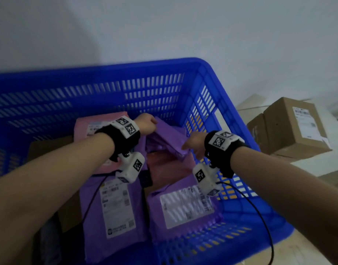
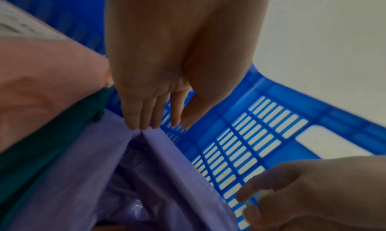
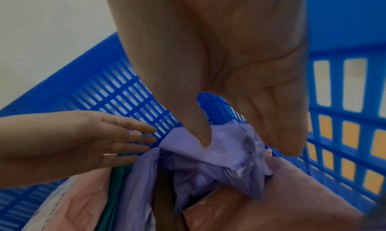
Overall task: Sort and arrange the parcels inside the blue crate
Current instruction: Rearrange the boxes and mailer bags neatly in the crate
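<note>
Both hands (image 1: pixel 147 122) (image 1: pixel 195 143), fingers straight, touch purple parcel (image 1: pixel 165 137).

Crate (image 1: pixel 218 88) stood on floor, against wall. Inside, two labelled parcels (image 1: pixel 114 213) (image 1: pixel 185 209) lay side by side at near end. Behind them, more parcels leaned at far right corner; folded parcel (image 1: pixel 168 138) topmost there, both hands at its edges. Outside, right of crate, cardboard boxes (image 1: pixel 292 127) sat stacked on floor.

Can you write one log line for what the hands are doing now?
left hand: open, fingertips on purple parcel | right hand: open, thumb on it | blue crate: parcels inside
</note>
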`<state>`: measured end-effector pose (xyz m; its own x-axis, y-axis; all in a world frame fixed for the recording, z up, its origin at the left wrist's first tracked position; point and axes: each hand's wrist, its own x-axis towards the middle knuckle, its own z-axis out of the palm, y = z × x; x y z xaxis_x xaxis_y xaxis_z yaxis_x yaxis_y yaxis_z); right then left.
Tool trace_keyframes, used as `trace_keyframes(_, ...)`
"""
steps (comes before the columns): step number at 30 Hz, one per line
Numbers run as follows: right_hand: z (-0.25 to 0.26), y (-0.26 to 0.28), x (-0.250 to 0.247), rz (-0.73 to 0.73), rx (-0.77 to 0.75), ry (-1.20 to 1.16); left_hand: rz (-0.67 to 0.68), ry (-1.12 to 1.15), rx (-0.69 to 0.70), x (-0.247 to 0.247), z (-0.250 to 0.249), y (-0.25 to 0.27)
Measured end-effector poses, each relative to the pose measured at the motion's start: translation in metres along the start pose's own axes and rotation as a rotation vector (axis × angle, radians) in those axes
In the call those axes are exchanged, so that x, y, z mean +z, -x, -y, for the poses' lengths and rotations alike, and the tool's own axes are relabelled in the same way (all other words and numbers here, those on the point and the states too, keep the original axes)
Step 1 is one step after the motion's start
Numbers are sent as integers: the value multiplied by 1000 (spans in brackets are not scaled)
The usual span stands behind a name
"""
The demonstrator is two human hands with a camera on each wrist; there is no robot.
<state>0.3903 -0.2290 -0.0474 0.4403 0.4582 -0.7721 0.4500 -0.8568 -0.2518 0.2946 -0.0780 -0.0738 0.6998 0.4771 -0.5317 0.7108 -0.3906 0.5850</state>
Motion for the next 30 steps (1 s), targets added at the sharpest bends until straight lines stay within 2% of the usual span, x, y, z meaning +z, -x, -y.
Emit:
trace_keyframes(4,-1,-11,2,20,68,-59,36,-109,-51,4,4,-31)
trace_keyframes(13,6,-18,-2,54,61,-112,59,-117,-124,5,11,-54)
trace_keyframes(17,10,-14,-8,50,23,-214,9,37,-117,0,15,-49)
trace_keyframes(25,29,34,-43,-9,6,-137,-128,384,-47,-27,-1,-16)
trace_keyframes(30,31,62,-62,-143,-18,-139,-214,525,-8,-42,-14,12)
